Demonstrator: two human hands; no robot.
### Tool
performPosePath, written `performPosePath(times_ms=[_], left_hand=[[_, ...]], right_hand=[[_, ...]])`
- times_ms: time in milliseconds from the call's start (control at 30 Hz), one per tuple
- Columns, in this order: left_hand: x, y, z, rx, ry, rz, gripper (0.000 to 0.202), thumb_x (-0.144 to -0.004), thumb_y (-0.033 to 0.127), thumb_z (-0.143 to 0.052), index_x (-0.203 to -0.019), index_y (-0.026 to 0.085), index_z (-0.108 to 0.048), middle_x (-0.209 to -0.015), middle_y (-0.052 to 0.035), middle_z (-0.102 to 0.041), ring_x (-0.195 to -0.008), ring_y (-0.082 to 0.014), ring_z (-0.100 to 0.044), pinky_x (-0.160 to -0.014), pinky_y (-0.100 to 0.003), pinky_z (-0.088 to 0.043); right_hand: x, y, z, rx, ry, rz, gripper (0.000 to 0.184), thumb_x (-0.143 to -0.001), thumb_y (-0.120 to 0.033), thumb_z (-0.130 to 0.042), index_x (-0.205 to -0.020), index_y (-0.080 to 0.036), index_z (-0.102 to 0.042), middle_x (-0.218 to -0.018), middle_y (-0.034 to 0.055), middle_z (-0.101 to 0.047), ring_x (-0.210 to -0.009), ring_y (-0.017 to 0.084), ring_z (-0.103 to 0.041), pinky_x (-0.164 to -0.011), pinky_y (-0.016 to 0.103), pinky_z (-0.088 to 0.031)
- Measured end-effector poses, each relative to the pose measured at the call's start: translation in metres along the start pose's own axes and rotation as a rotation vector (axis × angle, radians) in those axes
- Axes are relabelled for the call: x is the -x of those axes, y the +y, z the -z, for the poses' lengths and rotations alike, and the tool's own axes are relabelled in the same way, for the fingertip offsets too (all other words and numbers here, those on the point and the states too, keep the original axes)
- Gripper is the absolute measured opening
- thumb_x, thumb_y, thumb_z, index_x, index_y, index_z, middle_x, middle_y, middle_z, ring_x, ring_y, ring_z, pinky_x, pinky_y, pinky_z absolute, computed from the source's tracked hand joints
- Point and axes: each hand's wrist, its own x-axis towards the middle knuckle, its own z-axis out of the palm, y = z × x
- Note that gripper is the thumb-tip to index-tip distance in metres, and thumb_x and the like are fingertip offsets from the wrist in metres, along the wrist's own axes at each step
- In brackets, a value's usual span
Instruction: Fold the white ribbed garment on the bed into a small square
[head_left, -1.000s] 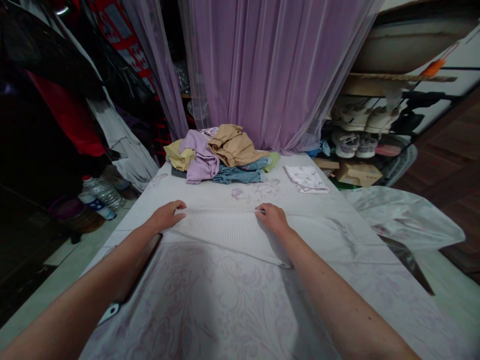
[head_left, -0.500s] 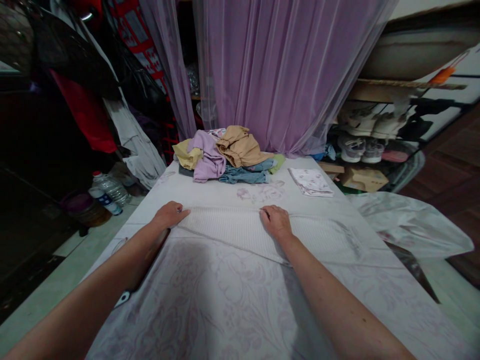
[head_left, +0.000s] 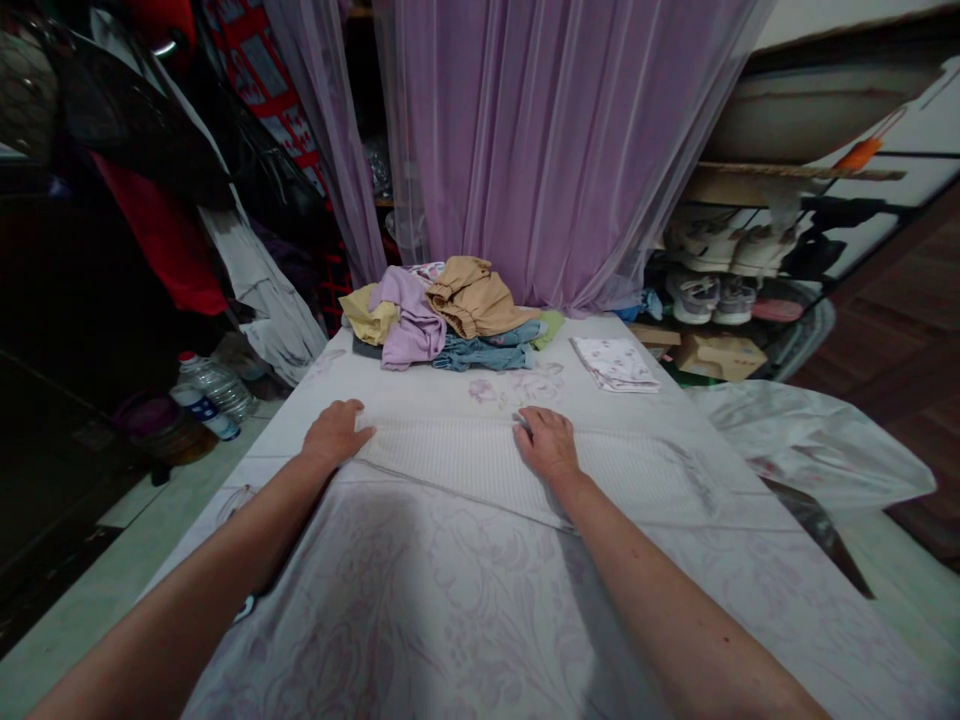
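Ribbed white knit cloth [head_left: 465, 465] lies flat on the floral-print bedsheet [head_left: 390, 610], directly in front of the person, with its lower edge slanting down toward the right. The left hand [head_left: 334, 435] rests at the cloth's left end, and the right hand [head_left: 546, 445] rests on its upper edge near the middle. Both hands lie palm down with the fingers open and gently spread. Neither visibly pinches or grips the fabric, though they seem to be in light contact with it.

The step in hand looks like smoothing or aligning a fold. In this dim, wide view, I can't be sure whether the knit is doubled or is part of a larger garment. The flat, unfinished-looking layout seems to call for the upper edge to be evened out and the right side flattened before any further fold.

Beyond the hands, a heap of clothes sits at the far end of the bed, with a lilac garment [head_left: 401, 322], tan trousers [head_left: 472, 298] and blue denim [head_left: 480, 354]. A folded floral cloth [head_left: 615, 365] lies to the right of the heap, and a sheer purple curtain [head_left: 540, 150] hangs behind.
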Motion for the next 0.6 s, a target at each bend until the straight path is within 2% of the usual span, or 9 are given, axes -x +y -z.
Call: performPosePath(times_ms=[100,167,200,267,333,433,600], left_hand=[[0.010,0.029,-0.006,0.040,0.158,-0.186,0.051,-0.089,0.036,-0.049,-0.137,0.016,-0.051,-0.136,-0.0145,-0.058,-0.123,-0.0271,-0.055,-0.104,-0.039,-0.042],[0.016,0.056,-0.016,0.072,0.138,-0.369,0.046,-0.094,0.035,-0.042,-0.136,0.017,-0.053,-0.141,-0.0125,-0.056,-0.131,-0.0256,-0.050,-0.111,-0.041,-0.036],[0.018,0.069,-0.022,0.072,0.114,-0.411,0.046,-0.097,0.037,-0.039,-0.137,0.019,-0.054,-0.145,-0.0111,-0.054,-0.135,-0.0266,-0.046,-0.114,-0.044,-0.033],[0.022,0.092,-0.033,0.067,0.087,-0.431,0.050,-0.098,0.042,-0.037,-0.140,0.020,-0.051,-0.150,-0.0106,-0.048,-0.140,-0.0287,-0.040,-0.115,-0.050,-0.030],[0.024,0.105,-0.042,0.058,0.074,-0.396,0.056,-0.097,0.048,-0.038,-0.145,0.021,-0.047,-0.154,-0.0111,-0.041,-0.144,-0.0303,-0.034,-0.116,-0.052,-0.027],[0.025,0.108,-0.044,0.054,0.036,-0.353,0.062,-0.096,0.054,-0.038,-0.149,0.023,-0.041,-0.158,-0.0112,-0.034,-0.147,-0.0314,-0.028,-0.118,-0.056,-0.022],[0.025,0.105,-0.033,0.051,-0.056,-0.308,0.062,-0.097,0.054,-0.034,-0.152,0.025,-0.034,-0.161,-0.0103,-0.027,-0.149,-0.0325,-0.022,-0.114,-0.068,-0.016]], right_hand=[[0.004,-0.014,-0.002,-0.021,0.010,0.050,0.041,-0.094,-0.030,-0.044,-0.130,-0.016,-0.059,-0.140,0.0144,-0.056,-0.130,0.027,-0.046,-0.110,0.047,-0.024],[0.008,-0.034,-0.003,-0.034,-0.041,0.114,0.045,-0.095,-0.032,-0.043,-0.136,-0.017,-0.055,-0.147,0.0138,-0.050,-0.138,0.028,-0.039,-0.113,0.050,-0.020],[0.010,-0.044,-0.004,-0.038,-0.085,0.155,0.046,-0.096,-0.034,-0.042,-0.139,-0.018,-0.052,-0.150,0.0128,-0.046,-0.141,0.028,-0.035,-0.115,0.050,-0.018],[0.013,-0.064,-0.005,-0.042,-0.200,0.231,0.050,-0.099,-0.039,-0.039,-0.144,-0.021,-0.046,-0.156,0.0105,-0.039,-0.145,0.026,-0.029,-0.116,0.051,-0.017],[0.016,-0.074,-0.004,-0.036,-0.312,0.262,0.054,-0.100,-0.046,-0.034,-0.148,-0.022,-0.041,-0.159,0.0096,-0.033,-0.147,0.026,-0.025,-0.117,0.052,-0.017],[0.018,-0.066,0.002,-0.005,-0.406,0.257,0.061,-0.100,-0.053,-0.030,-0.152,-0.023,-0.035,-0.162,0.0097,-0.024,-0.149,0.026,-0.020,-0.118,0.053,-0.016],[0.027,-0.011,0.020,0.068,-0.447,0.196,0.065,-0.099,-0.055,-0.028,-0.154,-0.020,-0.031,-0.162,0.0114,-0.021,-0.150,0.028,-0.018,-0.118,0.056,-0.014]])
